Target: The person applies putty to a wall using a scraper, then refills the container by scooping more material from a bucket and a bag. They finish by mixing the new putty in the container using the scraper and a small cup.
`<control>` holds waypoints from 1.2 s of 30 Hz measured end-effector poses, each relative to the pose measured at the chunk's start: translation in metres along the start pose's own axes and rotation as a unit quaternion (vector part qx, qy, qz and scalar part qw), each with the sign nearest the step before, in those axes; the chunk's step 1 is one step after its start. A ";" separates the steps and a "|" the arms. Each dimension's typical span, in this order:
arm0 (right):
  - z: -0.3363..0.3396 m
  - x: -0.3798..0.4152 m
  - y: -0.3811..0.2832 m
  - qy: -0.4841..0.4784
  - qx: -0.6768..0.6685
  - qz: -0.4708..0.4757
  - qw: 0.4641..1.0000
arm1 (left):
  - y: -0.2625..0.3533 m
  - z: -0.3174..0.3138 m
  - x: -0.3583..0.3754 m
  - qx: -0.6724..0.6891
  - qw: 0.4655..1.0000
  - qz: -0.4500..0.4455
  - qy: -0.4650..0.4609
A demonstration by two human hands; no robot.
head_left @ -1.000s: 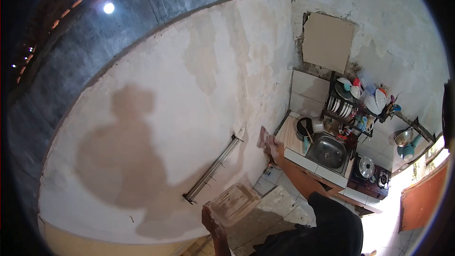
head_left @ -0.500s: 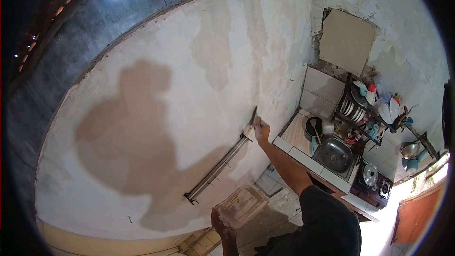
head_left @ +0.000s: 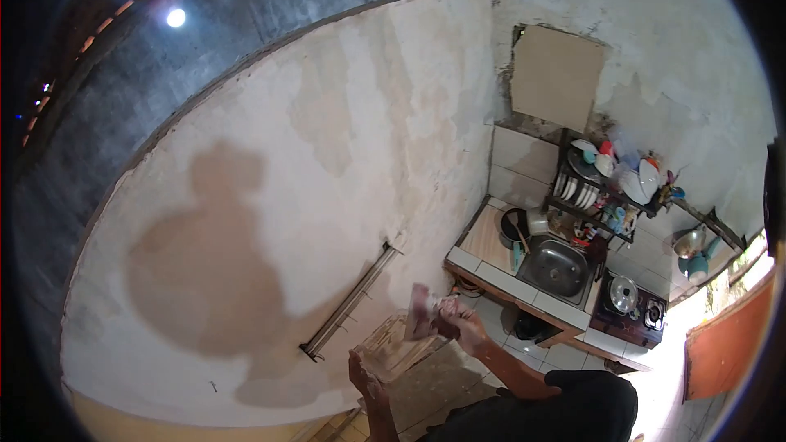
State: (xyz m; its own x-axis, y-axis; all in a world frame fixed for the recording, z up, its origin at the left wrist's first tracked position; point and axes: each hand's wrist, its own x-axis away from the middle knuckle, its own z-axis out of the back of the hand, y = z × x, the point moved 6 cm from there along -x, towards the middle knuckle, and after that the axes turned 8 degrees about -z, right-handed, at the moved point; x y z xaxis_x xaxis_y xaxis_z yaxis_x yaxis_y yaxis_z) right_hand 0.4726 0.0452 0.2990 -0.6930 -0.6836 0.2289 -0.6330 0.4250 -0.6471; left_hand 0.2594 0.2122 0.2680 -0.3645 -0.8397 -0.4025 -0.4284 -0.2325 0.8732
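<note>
My left hand grips the near edge of a shallow plastic tub, which is smeared with pale filler. Just above the tub's right side, my right hand is closed round a putty knife. Its broad, filler-stained blade faces the camera, tilted upward and overlapping the tub's far edge in this view. In front of me stands a white wall with uneven beige patches. A metal hook rail is fixed slantwise on it, left of both hands.
To the right, a tiled counter holds a steel sink, a black pan and a gas stove. Above it hangs a dish rack full of plates and bowls. A nail sticks out low on the wall.
My right hand has come down from the wall above the hook rail to the tub, bringing the putty knife along. The left hand with the tub has shifted slightly left. The view has turned.
</note>
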 end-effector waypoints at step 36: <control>0.070 0.152 0.059 0.082 0.217 -0.104 0.967 | 0.034 -0.014 0.077 0.013 0.990 0.033 0.138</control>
State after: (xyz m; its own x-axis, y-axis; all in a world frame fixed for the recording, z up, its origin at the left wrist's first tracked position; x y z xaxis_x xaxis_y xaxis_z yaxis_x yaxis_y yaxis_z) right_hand 0.3540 -0.0753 0.2445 -0.6340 -0.6087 0.4770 -0.5853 -0.0254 -0.8104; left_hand 0.2286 0.1329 0.2705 -0.1537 -0.9557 -0.2510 -0.4342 -0.1629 0.8860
